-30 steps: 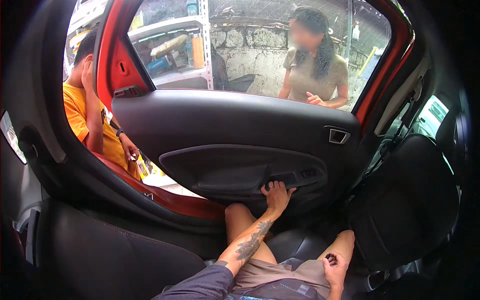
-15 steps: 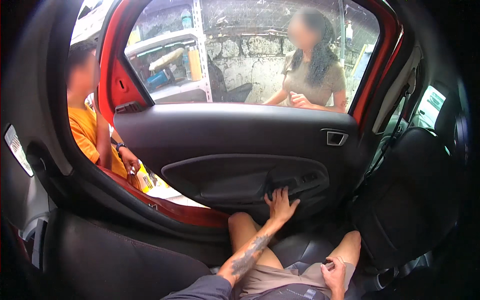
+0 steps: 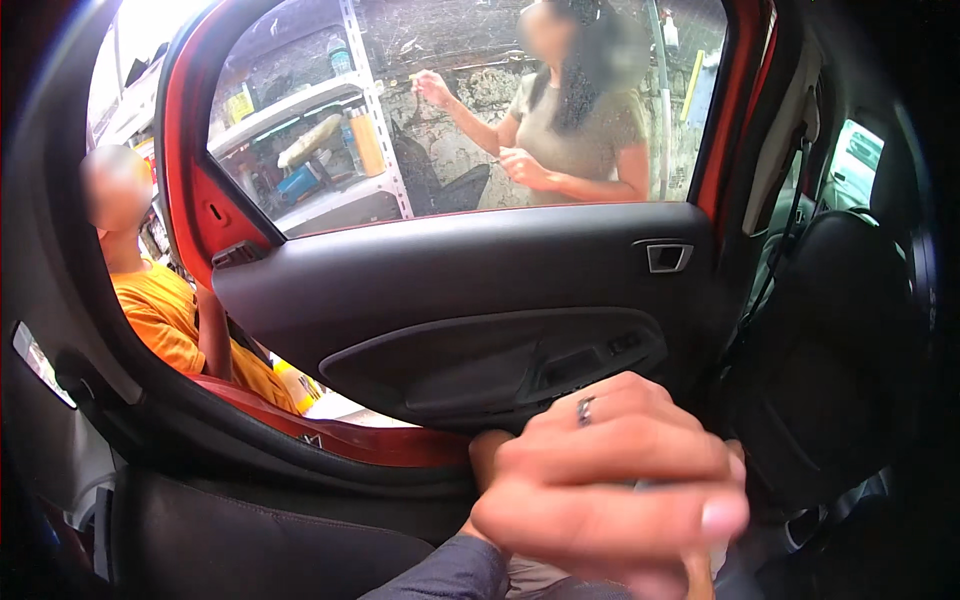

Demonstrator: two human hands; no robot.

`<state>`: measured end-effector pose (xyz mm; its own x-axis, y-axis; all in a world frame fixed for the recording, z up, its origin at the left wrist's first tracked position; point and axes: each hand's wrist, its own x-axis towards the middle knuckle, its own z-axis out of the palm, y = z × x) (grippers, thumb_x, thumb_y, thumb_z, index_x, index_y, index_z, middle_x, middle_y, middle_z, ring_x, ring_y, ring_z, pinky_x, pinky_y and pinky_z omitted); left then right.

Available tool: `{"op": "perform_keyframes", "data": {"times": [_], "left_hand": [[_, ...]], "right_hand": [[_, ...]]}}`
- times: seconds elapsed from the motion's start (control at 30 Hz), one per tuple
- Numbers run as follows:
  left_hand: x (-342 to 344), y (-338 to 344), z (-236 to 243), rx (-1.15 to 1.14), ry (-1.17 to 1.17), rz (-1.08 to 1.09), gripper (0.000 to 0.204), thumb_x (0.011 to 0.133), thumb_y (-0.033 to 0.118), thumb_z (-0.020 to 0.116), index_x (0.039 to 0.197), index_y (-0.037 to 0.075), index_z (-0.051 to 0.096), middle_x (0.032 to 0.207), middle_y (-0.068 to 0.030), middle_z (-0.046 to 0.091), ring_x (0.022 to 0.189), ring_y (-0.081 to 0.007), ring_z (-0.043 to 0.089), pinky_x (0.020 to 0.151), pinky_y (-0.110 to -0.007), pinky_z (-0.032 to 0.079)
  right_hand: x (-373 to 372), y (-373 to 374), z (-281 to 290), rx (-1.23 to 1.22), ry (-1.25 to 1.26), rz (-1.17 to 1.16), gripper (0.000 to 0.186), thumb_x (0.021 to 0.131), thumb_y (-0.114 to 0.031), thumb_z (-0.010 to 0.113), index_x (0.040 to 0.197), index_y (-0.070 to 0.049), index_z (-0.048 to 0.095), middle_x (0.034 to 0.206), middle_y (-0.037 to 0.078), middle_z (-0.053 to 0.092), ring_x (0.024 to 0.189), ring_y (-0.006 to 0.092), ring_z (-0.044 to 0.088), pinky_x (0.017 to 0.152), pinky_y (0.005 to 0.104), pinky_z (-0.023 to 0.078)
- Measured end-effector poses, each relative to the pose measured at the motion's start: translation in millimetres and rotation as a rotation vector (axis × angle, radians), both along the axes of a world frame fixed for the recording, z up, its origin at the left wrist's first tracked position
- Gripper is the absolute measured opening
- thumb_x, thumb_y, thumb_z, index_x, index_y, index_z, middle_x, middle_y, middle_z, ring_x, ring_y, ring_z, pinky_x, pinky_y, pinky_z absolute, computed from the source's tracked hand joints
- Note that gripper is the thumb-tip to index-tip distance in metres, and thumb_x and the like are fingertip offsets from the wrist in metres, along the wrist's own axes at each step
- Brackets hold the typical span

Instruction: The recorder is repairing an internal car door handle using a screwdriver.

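My left hand (image 3: 610, 480) is raised close to the camera, back of the hand toward me, with a dark ring on one finger. Its fingers are curled and the thumb is pressed across; what they hold, if anything, is hidden. Only a sliver of my right hand (image 3: 702, 572) shows beneath it, its fingers out of sight. Beyond my hands is the black inner door panel (image 3: 440, 275), with its armrest pocket (image 3: 440, 365) and the window switches (image 3: 624, 345). The door stands ajar, a gap showing at its left edge.
Outside the window (image 3: 450, 100), a person in a light brown top (image 3: 590, 140) stands before a wall. Another person in an orange shirt (image 3: 160, 310) is beyond the door gap. A white shelf (image 3: 320, 200) holds bottles. Black seats (image 3: 840, 370) stand right and lower left.
My left hand has left the door armrest and come up close to the camera, over my right hand. The view has shifted slightly. The person outside has raised one hand.
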<state>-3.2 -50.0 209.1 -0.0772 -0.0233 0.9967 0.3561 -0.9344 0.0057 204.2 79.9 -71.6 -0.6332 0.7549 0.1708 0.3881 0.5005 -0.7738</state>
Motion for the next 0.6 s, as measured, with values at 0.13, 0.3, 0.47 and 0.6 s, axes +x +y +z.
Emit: {"op": "perform_keyframes", "data": {"times": [0.13,0.3,0.47,0.6], "left_hand": [[25.4,-12.6,21.6,0.019,-0.081,0.064,0.036,0.078,0.016,0.07,0.108,0.011,0.05,0.083,-0.0123,0.059,0.066,-0.0212,0.055,0.058,-0.032,0.045],[42.4,-18.0,20.1,-0.144,-0.052,0.327,0.034,0.082,0.017,0.063,0.111,0.016,0.047,0.086,-0.0129,0.058,0.066,-0.0231,0.053,0.057,-0.033,0.043],[59.7,-1.6,13.3,-0.011,-0.256,0.398,0.039,0.081,0.021,0.065,0.114,0.013,0.046,0.091,-0.0171,0.058,0.069,-0.0261,0.055,0.06,-0.036,0.045],[43.2,-12.3,9.8,-0.085,-0.179,0.441,0.041,0.08,0.021,0.066,0.114,0.011,0.045,0.094,-0.0174,0.057,0.074,-0.0266,0.055,0.063,-0.038,0.046]], "right_hand": [[6.7,1.4,-1.3,-0.058,0.001,-0.051,0.027,0.064,-0.005,0.072,0.088,0.002,0.063,0.083,0.014,0.061,0.059,0.0208,0.06,0.059,0.0308,0.049],[15.3,1.5,-1.6,-0.029,0.001,-0.041,0.026,0.064,-0.004,0.071,0.088,0.002,0.062,0.082,0.013,0.06,0.058,0.0205,0.06,0.057,0.0299,0.049],[15.3,-0.1,-4.2,-0.045,-0.001,-0.052,0.026,0.065,-0.004,0.071,0.088,0.002,0.062,0.082,0.013,0.059,0.058,0.0209,0.059,0.057,0.0301,0.049],[13.9,-0.2,-4.5,-0.076,-0.016,-0.048,0.025,0.065,-0.003,0.07,0.089,0.002,0.062,0.083,0.013,0.059,0.059,0.021,0.059,0.057,0.0298,0.048]]}}
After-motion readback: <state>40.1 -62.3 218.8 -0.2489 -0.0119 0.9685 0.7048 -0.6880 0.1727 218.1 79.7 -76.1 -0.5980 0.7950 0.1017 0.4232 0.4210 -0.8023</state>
